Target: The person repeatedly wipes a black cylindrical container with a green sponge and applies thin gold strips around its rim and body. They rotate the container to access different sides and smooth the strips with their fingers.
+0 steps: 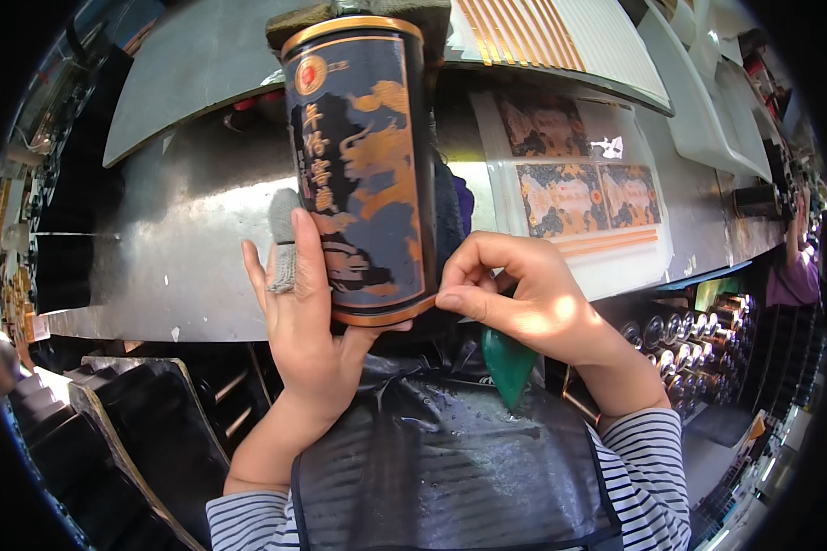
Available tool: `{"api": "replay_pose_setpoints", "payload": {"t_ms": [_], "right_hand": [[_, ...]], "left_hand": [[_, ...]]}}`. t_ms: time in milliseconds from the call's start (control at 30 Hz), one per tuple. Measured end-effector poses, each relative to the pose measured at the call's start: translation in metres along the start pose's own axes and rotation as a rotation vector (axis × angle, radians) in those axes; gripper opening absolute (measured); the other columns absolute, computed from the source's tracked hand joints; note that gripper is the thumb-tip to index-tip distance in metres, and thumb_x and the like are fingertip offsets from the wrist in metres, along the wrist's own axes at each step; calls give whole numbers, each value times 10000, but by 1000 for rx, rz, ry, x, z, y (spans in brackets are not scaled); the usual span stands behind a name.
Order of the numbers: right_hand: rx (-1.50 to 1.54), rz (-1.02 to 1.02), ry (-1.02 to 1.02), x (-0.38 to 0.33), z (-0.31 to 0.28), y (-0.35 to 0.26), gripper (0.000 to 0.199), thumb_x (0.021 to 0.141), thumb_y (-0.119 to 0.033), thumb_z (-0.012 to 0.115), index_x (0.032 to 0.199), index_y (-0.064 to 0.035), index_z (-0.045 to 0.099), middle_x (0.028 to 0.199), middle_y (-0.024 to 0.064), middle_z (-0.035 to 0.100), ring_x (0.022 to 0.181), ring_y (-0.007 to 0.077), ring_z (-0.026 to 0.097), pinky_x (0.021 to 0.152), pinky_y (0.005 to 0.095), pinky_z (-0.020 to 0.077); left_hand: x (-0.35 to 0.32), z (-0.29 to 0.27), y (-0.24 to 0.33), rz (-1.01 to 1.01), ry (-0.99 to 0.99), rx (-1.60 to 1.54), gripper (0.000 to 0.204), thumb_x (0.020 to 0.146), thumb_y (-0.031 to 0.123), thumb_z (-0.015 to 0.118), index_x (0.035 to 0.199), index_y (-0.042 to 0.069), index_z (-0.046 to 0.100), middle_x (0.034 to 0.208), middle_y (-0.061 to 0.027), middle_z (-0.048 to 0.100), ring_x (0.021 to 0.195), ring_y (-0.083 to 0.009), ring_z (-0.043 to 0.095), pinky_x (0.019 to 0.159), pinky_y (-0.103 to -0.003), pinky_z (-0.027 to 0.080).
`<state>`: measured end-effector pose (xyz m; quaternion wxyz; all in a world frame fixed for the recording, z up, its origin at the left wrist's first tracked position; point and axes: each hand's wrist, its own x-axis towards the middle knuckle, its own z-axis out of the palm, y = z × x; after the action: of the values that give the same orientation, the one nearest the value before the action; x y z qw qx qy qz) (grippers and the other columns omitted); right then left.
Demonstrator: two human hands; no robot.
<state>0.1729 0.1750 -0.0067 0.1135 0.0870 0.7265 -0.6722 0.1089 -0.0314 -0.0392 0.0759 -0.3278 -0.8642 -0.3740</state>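
A dark cylindrical canister (pixel 368 184) with a black and gold dragon-and-cloud label and gold bands at both ends stands in the middle. My left hand (pixel 308 312) steadies its lower left side, thumb at the bottom end and fingers along the wall. One finger wears a grey knitted finger cover (pixel 283 243). At the lower right edge, my right hand (pixel 524 289) pinches thumb and forefinger against the gold band (pixel 404 312). A flat green scraper-like piece (pixel 507 367) hangs from under that hand, tucked in its other fingers.
The canister's far end meets a worn block (pixel 285 23) on the metal bench (pixel 211 266). To the right lie a clear sheet with printed labels (pixel 560 197) and a board with gold strips (pixel 524 32). Dark trays (pixel 147 413) stand lower left; several shiny cans (pixel 689 340) stand right.
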Motion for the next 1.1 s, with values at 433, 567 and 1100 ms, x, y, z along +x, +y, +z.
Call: {"api": "replay_pose_setpoints", "payload": {"t_ms": [433,567,1100], "right_hand": [[17,-57,-20,-2,0,1,146,933,-119,591,907,19,629,737,40,592,661,76,535,602,230,432],[-6,-93,18,-7,-2,2,145,936,-114,581,920,22,631,751,54,607,668,85,549,608,237,441],[-2,-37,-19,0,6,-2,168,885,-147,678,846,7,621,696,-3,568,623,39,478,556,210,388]], "left_hand": [[-45,-12,20,254,-49,396,388,795,213,700,1157,349,678,952,80,611,1264,-198,456,1049,-738,-34],[-25,-3,28,371,-20,394,358,752,215,727,1088,336,713,841,49,502,1193,-184,447,1096,-677,57],[-58,-11,15,114,-23,242,406,763,119,725,1145,254,689,1061,-68,632,1258,-303,480,1031,-755,18]]}}
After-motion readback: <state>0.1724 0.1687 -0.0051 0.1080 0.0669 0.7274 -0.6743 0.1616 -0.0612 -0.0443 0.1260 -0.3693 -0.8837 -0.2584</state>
